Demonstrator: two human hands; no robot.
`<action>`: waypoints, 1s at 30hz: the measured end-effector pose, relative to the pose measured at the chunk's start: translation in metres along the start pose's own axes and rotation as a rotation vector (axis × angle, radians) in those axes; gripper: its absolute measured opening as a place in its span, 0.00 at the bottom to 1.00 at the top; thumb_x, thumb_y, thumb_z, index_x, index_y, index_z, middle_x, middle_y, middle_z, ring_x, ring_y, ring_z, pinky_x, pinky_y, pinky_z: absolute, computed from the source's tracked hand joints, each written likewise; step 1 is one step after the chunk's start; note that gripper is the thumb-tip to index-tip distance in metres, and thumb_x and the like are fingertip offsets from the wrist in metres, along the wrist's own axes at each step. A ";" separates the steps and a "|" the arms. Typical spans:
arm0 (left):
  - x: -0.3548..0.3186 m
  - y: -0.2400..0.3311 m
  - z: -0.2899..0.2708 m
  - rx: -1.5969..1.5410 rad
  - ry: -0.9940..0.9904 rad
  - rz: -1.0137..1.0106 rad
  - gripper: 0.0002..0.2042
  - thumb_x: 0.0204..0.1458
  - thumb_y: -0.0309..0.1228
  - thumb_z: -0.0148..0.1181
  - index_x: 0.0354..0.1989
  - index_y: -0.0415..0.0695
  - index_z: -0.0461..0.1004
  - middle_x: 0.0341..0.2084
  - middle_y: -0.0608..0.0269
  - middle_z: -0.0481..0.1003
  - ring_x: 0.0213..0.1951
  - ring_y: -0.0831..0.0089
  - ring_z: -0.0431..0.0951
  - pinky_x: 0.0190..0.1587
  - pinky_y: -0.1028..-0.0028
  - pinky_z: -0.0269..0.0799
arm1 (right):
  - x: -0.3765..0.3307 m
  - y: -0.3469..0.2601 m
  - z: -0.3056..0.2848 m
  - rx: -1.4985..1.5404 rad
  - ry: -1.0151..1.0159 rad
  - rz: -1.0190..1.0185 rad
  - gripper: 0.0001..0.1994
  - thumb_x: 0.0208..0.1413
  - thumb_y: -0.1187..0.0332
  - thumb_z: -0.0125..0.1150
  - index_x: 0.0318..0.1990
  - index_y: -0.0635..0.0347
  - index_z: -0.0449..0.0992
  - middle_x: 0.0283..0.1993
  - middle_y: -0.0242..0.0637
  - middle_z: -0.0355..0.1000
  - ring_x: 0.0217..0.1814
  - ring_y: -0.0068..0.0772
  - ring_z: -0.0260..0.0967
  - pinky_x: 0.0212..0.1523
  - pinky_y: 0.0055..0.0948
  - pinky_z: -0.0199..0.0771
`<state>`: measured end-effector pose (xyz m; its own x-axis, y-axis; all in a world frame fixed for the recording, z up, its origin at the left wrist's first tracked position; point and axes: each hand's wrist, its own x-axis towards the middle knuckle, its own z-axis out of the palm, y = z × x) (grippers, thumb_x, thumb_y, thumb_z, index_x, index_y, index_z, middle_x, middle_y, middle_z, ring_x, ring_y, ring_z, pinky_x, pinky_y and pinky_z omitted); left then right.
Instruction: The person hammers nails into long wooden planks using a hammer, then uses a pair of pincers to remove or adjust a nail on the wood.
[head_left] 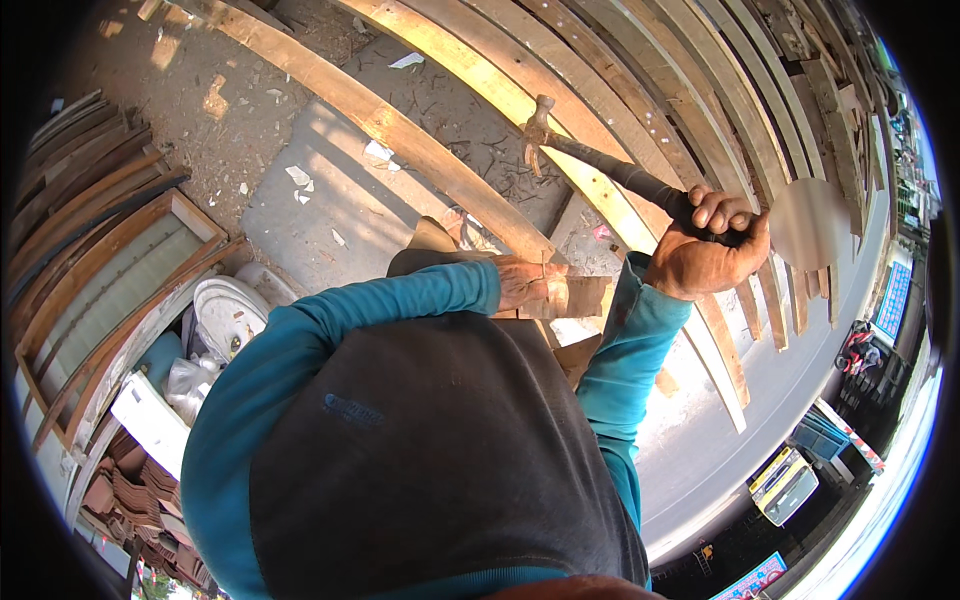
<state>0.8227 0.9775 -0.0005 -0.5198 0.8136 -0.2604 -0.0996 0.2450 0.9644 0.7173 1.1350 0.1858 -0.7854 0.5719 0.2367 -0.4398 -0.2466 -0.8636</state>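
My right hand (708, 243) is closed round the dark-wrapped handle of a claw hammer (640, 182), raised out to the right. The hammer's rusty head (538, 130) points away to the upper left, above the boards. In front of my chest, my left hand (525, 282) is closed on a wooden piece (582, 297) at the near end of a long plank (385, 122). The fingertips are partly hidden, and whether a nail is between them I cannot tell. My forearms are in teal sleeves.
Several long wooden boards (640, 75) lie side by side at the upper right. At left stand a wooden window frame (120, 310), stacked timber (75, 190), a white round lid (228, 315) and roof tiles (135, 490). A road (700, 490) with a parked vehicle (785, 487) runs along the right.
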 end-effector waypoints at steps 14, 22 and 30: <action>-0.083 -0.046 -0.132 -0.776 0.512 -0.184 0.30 0.65 0.57 0.41 0.63 0.45 0.66 0.37 0.59 0.77 0.30 0.76 0.76 0.31 0.75 0.73 | -0.041 0.101 -0.072 -0.320 0.042 0.723 0.26 0.64 0.45 0.54 0.48 0.65 0.73 0.41 0.39 0.76 0.45 0.35 0.76 0.40 0.30 0.71; -0.072 -0.075 -0.239 -1.159 0.060 -0.209 0.45 0.48 0.76 0.46 0.61 0.49 0.67 0.24 0.64 0.69 0.22 0.79 0.69 0.23 0.77 0.67 | -0.202 0.055 -0.113 -0.303 0.314 0.576 0.26 0.64 0.47 0.56 0.50 0.65 0.72 0.42 0.40 0.74 0.45 0.37 0.74 0.44 0.32 0.71; -0.076 -0.055 -0.318 -0.323 0.269 -0.259 0.43 0.48 0.69 0.57 0.60 0.43 0.68 0.38 0.53 0.77 0.38 0.66 0.79 0.43 0.70 0.75 | -0.440 0.031 -0.144 -0.459 0.914 0.722 0.28 0.63 0.47 0.58 0.53 0.67 0.72 0.44 0.40 0.74 0.46 0.36 0.74 0.46 0.32 0.71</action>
<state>0.5977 0.7346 -0.0190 -0.6396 0.5722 -0.5134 -0.4904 0.2106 0.8457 1.1124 0.9886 -0.0092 -0.1132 0.7985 -0.5913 0.3016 -0.5394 -0.7862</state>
